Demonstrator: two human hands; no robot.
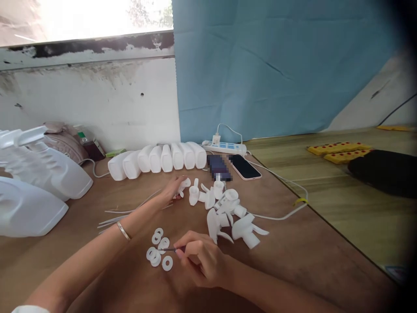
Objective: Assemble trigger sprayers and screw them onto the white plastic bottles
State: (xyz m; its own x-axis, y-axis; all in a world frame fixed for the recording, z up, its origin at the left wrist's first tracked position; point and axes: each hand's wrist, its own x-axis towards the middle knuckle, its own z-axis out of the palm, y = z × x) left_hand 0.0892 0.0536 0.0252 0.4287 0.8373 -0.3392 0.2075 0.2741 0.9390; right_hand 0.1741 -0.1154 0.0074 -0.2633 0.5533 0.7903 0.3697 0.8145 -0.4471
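Can't make out much of the thin tool (168, 249) because the right hand (203, 260) is covering its handle; the left hand (171, 190) is partly blocking a white spray head (186, 183) too. The white rings (167, 268) are lying just beside the right hand, by the tool's tip. Right hand's pinching the tool, left hand's grasping that spray head.

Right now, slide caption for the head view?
Left hand grasps white spray head; right hand points thin tool at white rings.
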